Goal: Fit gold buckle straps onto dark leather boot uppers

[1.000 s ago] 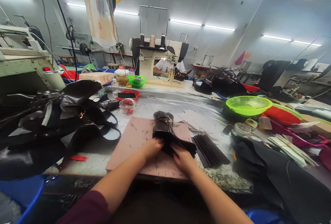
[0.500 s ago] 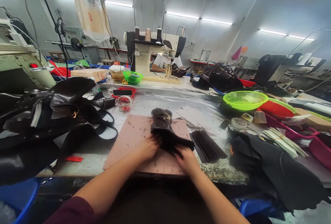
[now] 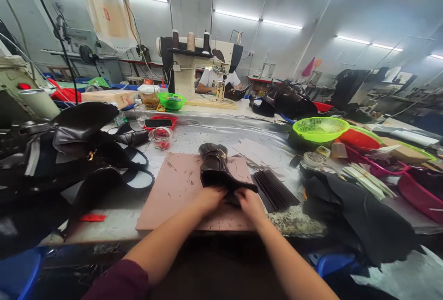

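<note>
A dark brown leather boot upper with a buckled strap lies on a pink board, its flared edge towards me. My left hand is closed at the near edge of the upper, its fingertips partly tucked under the leather. My right hand pinches the same edge further right, thumb and fingers together. The two hands are a short gap apart. Just right of the board, a fanned stack of dark strips lies close to my right hand.
Black leather uppers are heaped at the left. Right of me are black sheet material, a green basket and bundled pale strips. A sewing machine stands ahead, with a person behind it. White paper sheets lie beyond the board.
My hands have moved closer together along the upper's near edge, the left one shifting right. The view has turned slightly, so the surroundings sit further left.
</note>
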Demonstrator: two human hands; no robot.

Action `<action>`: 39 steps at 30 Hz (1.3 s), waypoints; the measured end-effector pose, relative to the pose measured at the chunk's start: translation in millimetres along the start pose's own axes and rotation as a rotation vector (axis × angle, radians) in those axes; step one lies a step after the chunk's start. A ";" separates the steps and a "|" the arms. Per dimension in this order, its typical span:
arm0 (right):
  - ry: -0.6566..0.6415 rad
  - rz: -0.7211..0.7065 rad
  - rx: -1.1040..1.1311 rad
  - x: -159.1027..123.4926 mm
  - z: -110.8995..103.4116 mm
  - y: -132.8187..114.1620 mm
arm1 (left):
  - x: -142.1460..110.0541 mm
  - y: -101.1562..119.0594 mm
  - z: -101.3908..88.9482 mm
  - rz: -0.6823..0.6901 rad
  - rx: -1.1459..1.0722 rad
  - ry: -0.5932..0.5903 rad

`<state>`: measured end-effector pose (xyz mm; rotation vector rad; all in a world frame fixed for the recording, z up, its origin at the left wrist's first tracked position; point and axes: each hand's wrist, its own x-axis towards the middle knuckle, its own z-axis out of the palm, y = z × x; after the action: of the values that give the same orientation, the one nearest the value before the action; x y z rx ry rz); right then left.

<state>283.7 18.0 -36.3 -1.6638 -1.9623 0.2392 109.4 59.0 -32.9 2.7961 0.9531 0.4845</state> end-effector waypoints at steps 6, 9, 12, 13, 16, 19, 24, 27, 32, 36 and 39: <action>0.041 -0.020 0.005 -5.3 -1.4 3.3 | 0.9 -1.5 2.6 -0.077 -0.059 0.041; 0.064 -0.049 -0.048 -14.0 0.9 -0.4 | 0.0 -2.5 3.5 -0.108 -0.072 0.053; 0.062 -0.046 -0.096 -16.1 2.8 -2.0 | -0.9 -1.5 3.8 -0.120 -0.073 0.054; 0.063 -0.035 -0.110 -15.2 3.0 -1.6 | -1.0 -1.0 3.6 -0.121 -0.070 0.052; 0.073 0.015 -0.136 -10.9 1.3 1.5 | -0.8 0.0 3.1 -0.120 -0.060 0.041; 0.059 0.025 -0.141 -9.6 -1.0 3.9 | -0.2 -0.9 3.3 -0.104 -0.049 0.011; -0.013 -0.083 -0.130 -19.6 -0.1 0.2 | -3.7 -6.3 2.9 -0.012 -0.032 -0.107; -0.057 -0.163 -0.103 -28.5 -2.3 -1.6 | -11.5 -10.6 -4.3 0.062 -0.029 -0.183; -0.155 -0.281 -0.004 -33.1 -23.6 10.9 | -20.7 -10.7 -22.5 0.158 -0.002 -0.321; -0.125 -0.233 0.022 -22.7 -37.8 25.1 | -14.1 -0.1 -27.1 0.135 0.049 -0.369; -0.084 -0.203 -0.011 -17.1 -30.6 23.2 | -10.1 8.5 -25.4 0.127 0.078 -0.364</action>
<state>320.7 0.3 -26.7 -1.4687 -2.1811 0.2242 97.9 47.0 -9.5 2.8818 0.7333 -0.0528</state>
